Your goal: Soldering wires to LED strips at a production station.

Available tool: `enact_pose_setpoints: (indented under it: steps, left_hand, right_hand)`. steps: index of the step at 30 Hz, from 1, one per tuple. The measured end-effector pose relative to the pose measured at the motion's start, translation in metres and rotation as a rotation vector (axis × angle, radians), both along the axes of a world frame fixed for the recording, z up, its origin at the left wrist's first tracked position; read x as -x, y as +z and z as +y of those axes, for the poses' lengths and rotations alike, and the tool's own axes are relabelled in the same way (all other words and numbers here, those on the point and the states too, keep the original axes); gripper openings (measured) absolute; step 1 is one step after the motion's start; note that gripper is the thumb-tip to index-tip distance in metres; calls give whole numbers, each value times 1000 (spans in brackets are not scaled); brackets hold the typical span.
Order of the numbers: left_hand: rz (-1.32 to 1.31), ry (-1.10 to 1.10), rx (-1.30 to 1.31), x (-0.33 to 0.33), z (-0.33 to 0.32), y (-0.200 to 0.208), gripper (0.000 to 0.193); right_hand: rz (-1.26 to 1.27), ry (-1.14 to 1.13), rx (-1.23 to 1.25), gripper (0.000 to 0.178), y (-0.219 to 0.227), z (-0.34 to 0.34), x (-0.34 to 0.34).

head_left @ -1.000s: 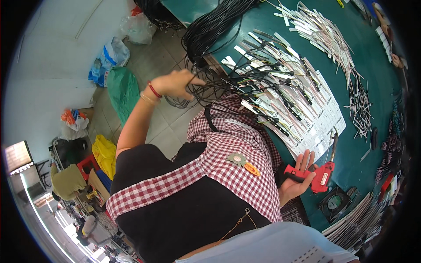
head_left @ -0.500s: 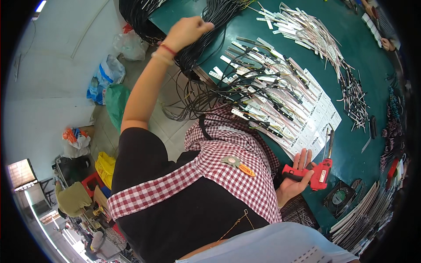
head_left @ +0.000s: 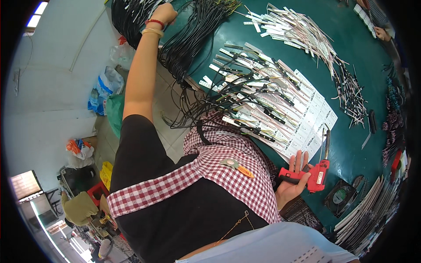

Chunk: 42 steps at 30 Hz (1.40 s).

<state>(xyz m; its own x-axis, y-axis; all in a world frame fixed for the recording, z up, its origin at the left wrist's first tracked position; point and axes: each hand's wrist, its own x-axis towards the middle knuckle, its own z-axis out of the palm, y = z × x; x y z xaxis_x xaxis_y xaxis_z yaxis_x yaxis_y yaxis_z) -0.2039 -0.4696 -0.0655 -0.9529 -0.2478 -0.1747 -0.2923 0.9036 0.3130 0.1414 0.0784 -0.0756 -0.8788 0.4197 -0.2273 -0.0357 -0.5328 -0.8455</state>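
My left hand (head_left: 163, 14) is stretched to the far left, over the table's edge. Its fingers look closed, but their far side is hidden, so what they hold, if anything, does not show. Beside it lie a dark cable bundle (head_left: 127, 22) and a second bundle of black cables (head_left: 193, 41). My right hand (head_left: 290, 186) holds a red soldering gun (head_left: 318, 175) low at the right, thumb over its handle and fingers extended behind it. The gun's metal tip points away. In front of me, black cables with stripped ends lie over white LED strips (head_left: 263, 94) on a printed white sheet (head_left: 318, 118).
More white strips with wires (head_left: 298, 30) spread across the green table (head_left: 351, 158) at the back. A small black fan (head_left: 340, 198) sits right of the soldering gun. Another person's hand (head_left: 382, 34) shows far right. Plastic bags (head_left: 105, 87) stand on the floor at left.
My left hand has moved farther away and to the left, from the nearer black cable bundle toward the other one. My right hand keeps the soldering gun in nearly the same place.
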Motion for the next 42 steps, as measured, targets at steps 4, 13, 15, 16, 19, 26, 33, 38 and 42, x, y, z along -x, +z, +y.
enact_pose_setpoints:
  steps: [4,13,15,16,19,26,33,38,42]
  left_hand:
    - [15,93,-790,9,-15,5,22]
    - [386,-296,-1249,-3,134,131,29]
    - [444,-495,-1012,-14,188,148,31]
    - [459,-642,-678,-23,218,143,30]
    - [425,-1178,-465,-65,308,99,23]
    - [-53,-1030,-775,-126,403,22,18]
    - [139,-1023,-584,-117,406,-14,16]
    - [81,-847,-551,-119,406,-18,14]
    - [83,-825,-478,-116,413,-14,14]
  right_hand:
    - [-5,29,14,38,0,3,1]
    - [-21,22,-22,33,3,4,3]
    - [-5,19,-11,32,1,6,3]
    - [15,40,12,31,0,7,3]
    - [25,10,16,31,-1,9,5]
    - [18,-11,-35,35,14,23,2]
    - [48,43,-91,34,23,39,5]
    - [-11,52,-98,34,24,38,14]
    - [-162,141,-177,31,26,39,21]
